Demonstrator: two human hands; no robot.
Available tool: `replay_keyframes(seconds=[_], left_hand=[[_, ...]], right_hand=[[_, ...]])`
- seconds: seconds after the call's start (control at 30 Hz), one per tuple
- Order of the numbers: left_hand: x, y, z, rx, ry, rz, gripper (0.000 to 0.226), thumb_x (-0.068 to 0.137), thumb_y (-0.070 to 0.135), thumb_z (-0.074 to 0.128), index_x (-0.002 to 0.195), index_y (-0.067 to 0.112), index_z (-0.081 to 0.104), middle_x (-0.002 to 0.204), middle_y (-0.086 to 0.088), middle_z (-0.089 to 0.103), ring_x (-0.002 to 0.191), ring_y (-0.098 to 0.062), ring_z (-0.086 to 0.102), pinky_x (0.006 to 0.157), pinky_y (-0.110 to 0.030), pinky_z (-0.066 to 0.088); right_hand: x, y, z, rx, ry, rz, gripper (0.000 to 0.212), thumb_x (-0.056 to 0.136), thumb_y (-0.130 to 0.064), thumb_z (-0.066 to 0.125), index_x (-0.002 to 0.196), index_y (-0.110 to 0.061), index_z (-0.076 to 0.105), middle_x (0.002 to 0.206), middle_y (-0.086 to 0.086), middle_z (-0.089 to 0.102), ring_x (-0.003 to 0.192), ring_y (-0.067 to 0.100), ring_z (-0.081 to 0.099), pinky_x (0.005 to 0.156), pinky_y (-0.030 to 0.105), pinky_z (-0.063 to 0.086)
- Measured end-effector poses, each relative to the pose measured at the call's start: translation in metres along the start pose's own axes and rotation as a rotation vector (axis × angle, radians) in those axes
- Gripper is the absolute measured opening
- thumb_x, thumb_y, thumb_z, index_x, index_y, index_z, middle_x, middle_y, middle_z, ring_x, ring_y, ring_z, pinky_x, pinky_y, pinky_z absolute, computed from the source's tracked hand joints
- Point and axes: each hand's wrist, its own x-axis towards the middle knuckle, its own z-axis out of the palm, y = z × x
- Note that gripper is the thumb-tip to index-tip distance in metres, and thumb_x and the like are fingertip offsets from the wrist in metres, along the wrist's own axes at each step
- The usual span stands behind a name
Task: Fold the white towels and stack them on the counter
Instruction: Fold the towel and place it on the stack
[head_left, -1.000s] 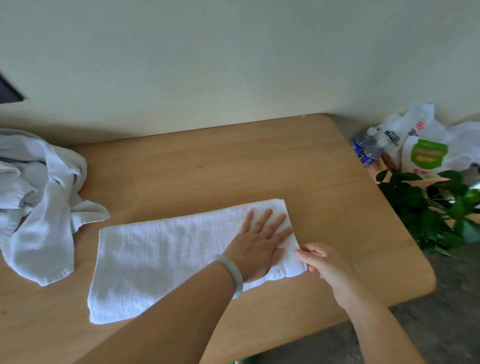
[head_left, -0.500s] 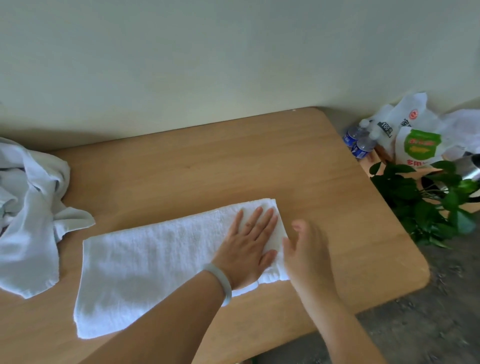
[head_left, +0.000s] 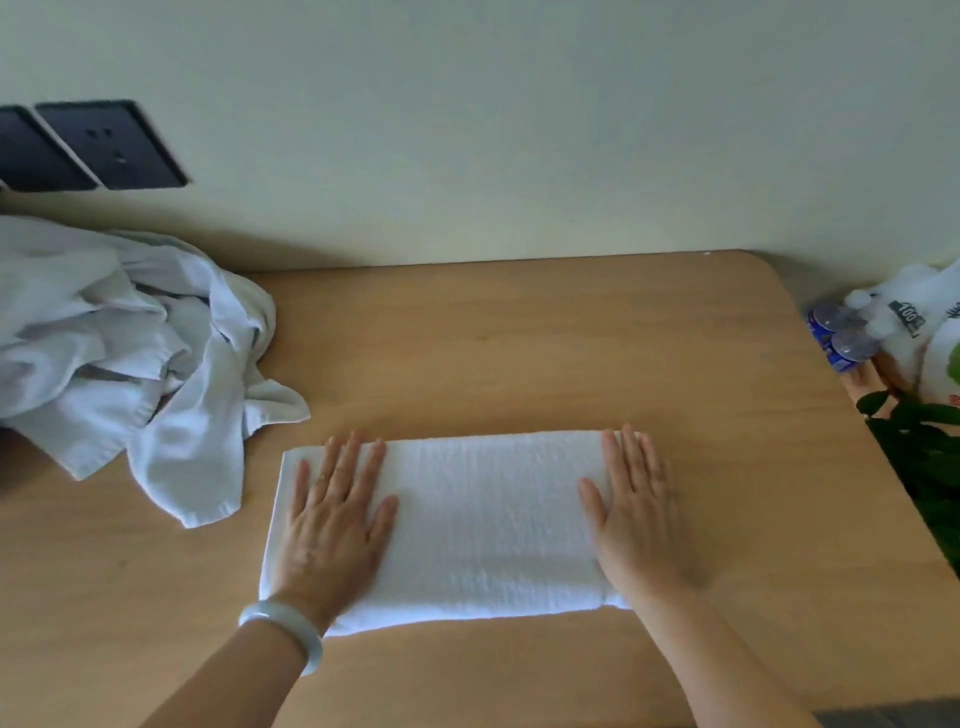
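Note:
A white towel (head_left: 488, 525) lies folded into a flat rectangle on the wooden counter (head_left: 571, 353), near its front edge. My left hand (head_left: 335, 525) rests flat on the towel's left end, fingers spread, a pale bangle on the wrist. My right hand (head_left: 631, 512) presses flat on the towel's right end, fingers together and pointing away from me. Neither hand grips anything. A crumpled heap of white towels (head_left: 119, 358) sits at the counter's back left, one corner trailing towards the folded towel.
The wall runs right behind the counter, with dark socket plates (head_left: 104, 145) at upper left. Past the counter's right edge are water bottles (head_left: 841, 338), white plastic bags (head_left: 919, 322) and a green plant (head_left: 930, 457).
The towel is now shorter, folded over on itself. My left hand has moved from its right end to its left end, and my right hand has come onto the right end, flat.

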Motion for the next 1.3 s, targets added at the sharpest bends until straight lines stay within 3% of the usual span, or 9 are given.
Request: replay_keyframes(seconds=[0.17,0.27,0.47,0.6,0.7,0.87,1.03,1.2,1.3], left_hand=[[-0.014,-0.019,-0.013,-0.103,0.035,-0.056,0.061,0.101,0.05,0.014,0.156,0.024,0.019,0.163,-0.001,0.017,0.151,-0.017,0.01,0.121,-0.043,0.007],[-0.051,-0.036,-0.024,-0.333,0.119,-0.295,0.063,0.098,0.05,0.027,0.154,0.021,0.026,0.158,0.005,0.027,0.146,-0.019,0.024,0.117,-0.038,0.02],[-0.097,-0.045,-0.034,-0.889,0.116,-0.64,0.036,0.086,0.025,0.071,0.119,0.023,0.056,0.092,0.009,0.062,0.087,-0.009,0.056,0.074,-0.018,0.041],[-0.094,-0.05,-0.037,-1.156,0.002,-0.614,0.043,0.086,0.016,0.07,0.122,0.03,0.053,0.088,0.006,0.067,0.062,-0.007,0.051,0.063,-0.019,0.043],[-0.094,-0.054,-0.038,-1.232,-0.043,-0.634,0.035,0.089,0.017,0.068,0.119,0.028,0.054,0.085,0.004,0.066,0.057,-0.007,0.051,0.054,-0.019,0.041],[-0.106,-0.057,-0.033,-0.928,-0.092,-0.487,0.018,0.095,0.026,0.06,0.101,0.02,0.044,0.082,0.007,0.061,0.072,-0.009,0.055,0.063,-0.021,0.042],[-0.101,-0.049,-0.035,-0.682,-0.083,-0.36,0.021,0.098,0.022,0.05,0.115,0.015,0.04,0.106,-0.002,0.053,0.095,-0.024,0.056,0.08,-0.03,0.043],[-0.066,-0.017,-0.046,-0.361,0.151,-0.233,0.058,0.101,0.03,0.032,0.155,0.012,0.018,0.16,0.0,0.016,0.149,-0.024,0.015,0.119,-0.028,0.01],[-0.033,0.01,-0.028,-0.244,0.065,0.008,0.057,0.1,0.034,0.027,0.153,0.013,0.025,0.161,-0.008,0.018,0.149,-0.027,0.016,0.118,-0.039,0.008]], right_hand=[[0.001,-0.005,-0.01,-0.098,-0.019,0.018,0.08,0.095,-0.06,-0.001,0.15,-0.012,0.032,0.157,0.007,0.028,0.145,0.024,0.024,0.115,0.053,0.018],[-0.002,-0.047,-0.028,-0.092,0.103,-0.142,0.069,0.095,-0.046,0.021,0.14,0.0,0.046,0.149,0.016,0.04,0.14,0.03,0.034,0.113,0.053,0.019],[-0.02,-0.216,-0.01,0.2,-0.128,-0.869,0.052,0.099,-0.022,0.023,0.147,-0.007,0.036,0.156,0.005,0.031,0.146,0.017,0.02,0.118,0.032,0.008],[-0.001,-0.253,0.015,0.132,-0.279,-0.9,0.068,0.093,-0.04,0.004,0.152,-0.013,0.024,0.161,0.002,0.016,0.149,0.018,0.009,0.122,0.039,0.004],[0.005,-0.252,0.025,0.037,-0.211,-0.903,0.061,0.096,-0.043,0.015,0.152,-0.02,0.026,0.16,0.002,0.019,0.147,0.024,0.017,0.12,0.04,0.002],[0.004,-0.244,0.031,-0.033,-0.121,-0.947,0.053,0.1,-0.042,0.028,0.15,-0.024,0.03,0.159,0.002,0.024,0.146,0.021,0.023,0.12,0.043,0.011],[0.001,-0.248,0.026,-0.04,-0.155,-0.92,0.06,0.099,-0.046,0.021,0.153,-0.023,0.019,0.161,0.004,0.015,0.148,0.022,0.016,0.119,0.045,0.001],[-0.018,-0.219,0.001,0.076,0.065,-0.541,0.06,0.101,-0.041,0.02,0.151,-0.008,0.028,0.157,0.01,0.026,0.147,0.022,0.021,0.119,0.047,0.007],[-0.029,-0.178,0.009,0.029,0.011,-0.385,0.061,0.099,-0.043,0.021,0.149,-0.009,0.032,0.155,0.011,0.032,0.145,0.025,0.027,0.115,0.048,0.012]])
